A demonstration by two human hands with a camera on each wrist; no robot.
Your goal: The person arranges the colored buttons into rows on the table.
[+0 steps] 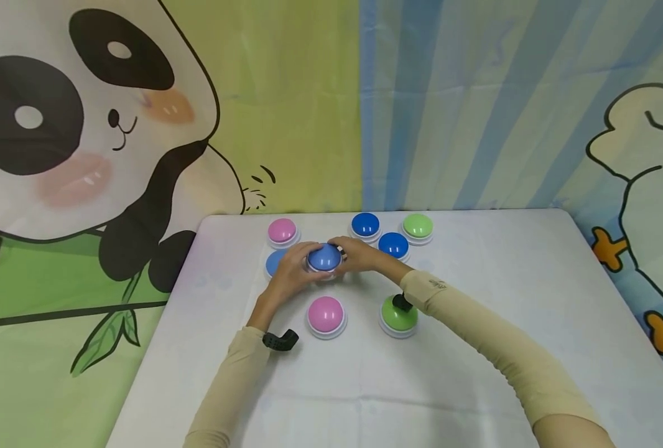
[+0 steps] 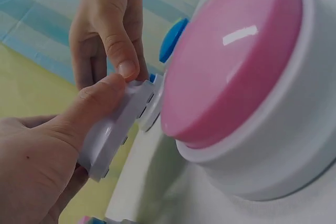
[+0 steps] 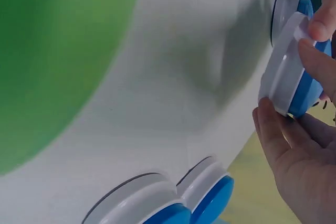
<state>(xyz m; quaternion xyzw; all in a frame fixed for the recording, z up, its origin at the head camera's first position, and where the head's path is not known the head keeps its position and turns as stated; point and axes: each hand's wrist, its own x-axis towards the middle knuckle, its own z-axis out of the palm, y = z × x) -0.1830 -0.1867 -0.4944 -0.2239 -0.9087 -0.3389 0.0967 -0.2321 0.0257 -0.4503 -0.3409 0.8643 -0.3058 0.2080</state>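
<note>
Both hands hold one blue dome push button (image 1: 324, 257) with a white round base. My left hand (image 1: 291, 270) grips its left side, the thumb along the base. On the other side my right hand (image 1: 358, 255) pinches it between thumb and fingers. The right wrist view shows the white base (image 3: 283, 61) tilted and raised off the table, near another blue button. In the left wrist view, the two thumbs meet at the base's edge. Just left of the hands, a lighter blue button (image 1: 273, 262) is partly hidden behind the left hand.
Nearer on the white table (image 1: 477, 386) stand a pink button (image 1: 325, 314) and a green button (image 1: 398, 315), partly covered by the right wrist camera. Farther back are a pink button (image 1: 282, 231), two blue buttons (image 1: 365, 224) and a green button (image 1: 418, 225). Cartoon-printed cloth hangs behind.
</note>
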